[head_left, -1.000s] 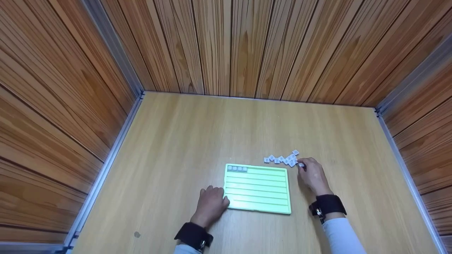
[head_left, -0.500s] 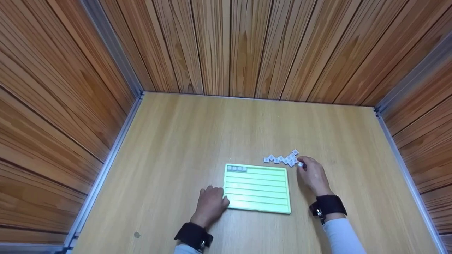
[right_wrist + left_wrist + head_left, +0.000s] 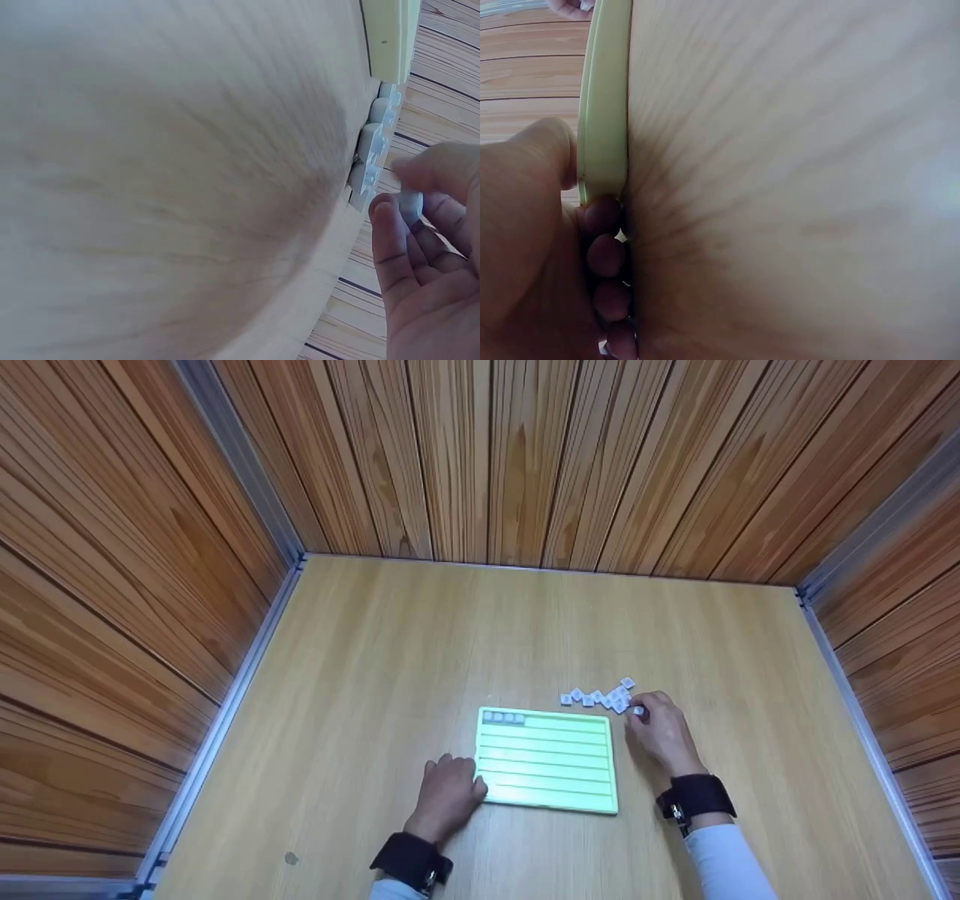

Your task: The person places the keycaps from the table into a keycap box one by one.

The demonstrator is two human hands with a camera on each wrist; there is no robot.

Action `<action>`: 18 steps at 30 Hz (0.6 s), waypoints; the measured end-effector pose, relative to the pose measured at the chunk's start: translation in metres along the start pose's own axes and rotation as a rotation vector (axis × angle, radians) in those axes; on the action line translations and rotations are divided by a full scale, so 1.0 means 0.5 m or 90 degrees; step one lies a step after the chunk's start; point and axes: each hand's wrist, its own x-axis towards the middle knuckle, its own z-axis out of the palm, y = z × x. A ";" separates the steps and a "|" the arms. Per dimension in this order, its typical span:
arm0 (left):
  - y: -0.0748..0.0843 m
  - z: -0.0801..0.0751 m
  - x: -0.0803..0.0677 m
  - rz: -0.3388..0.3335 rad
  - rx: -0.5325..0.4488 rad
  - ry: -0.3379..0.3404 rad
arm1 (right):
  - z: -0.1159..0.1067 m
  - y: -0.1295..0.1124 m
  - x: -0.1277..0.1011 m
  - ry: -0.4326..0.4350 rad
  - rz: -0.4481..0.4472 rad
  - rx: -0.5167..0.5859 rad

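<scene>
Brown wood-plank walls (image 3: 517, 457) enclose a pale wood-grain desk (image 3: 390, 660). On it, near the person: 1 light-green rectangular plastic tray (image 3: 544, 769). Long axis runs left-right, right end skewed slightly toward the person. Its ridged rows follow that same axis.

Left hand (image 3: 445, 795) is at the tray's near-left corner: thumb over the rim, fingers curled down beside the left edge, so it grips the corner. Nearer hand to the tray body.

Right hand (image 3: 664, 735) is off the tray's far-right corner, apart from it, fingers drawn narrow around 1 tile. Key relation: tray lies to its left and toward the person; the tray's far row is roughly level with the fingertips.

Loose white square tiles (image 3: 619, 705) form a ragged string on the desk, just beyond the right half of the tray's far edge. String runs left-right, right end angling away. Right hand is at that right end; left hand is well apart. Exact count: can't tell, they bunch up.

4 pale grey-white tiles (image 3: 504, 718) sit side by side in the far row, at its left end, line parallel to the tray's long axis.

Held small white tile (image 3: 638, 710): between right thumb and fingers, roughly square, no clear long axis. Which way its face points: can't tell.
</scene>
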 end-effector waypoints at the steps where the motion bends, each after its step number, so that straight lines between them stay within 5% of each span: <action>1: 0.000 -0.001 0.000 0.003 0.000 0.004 | 0.001 -0.001 0.000 0.002 -0.004 0.000; 18: -0.002 0.002 0.002 -0.003 0.007 0.001 | 0.029 -0.056 0.012 -0.023 -0.029 -0.009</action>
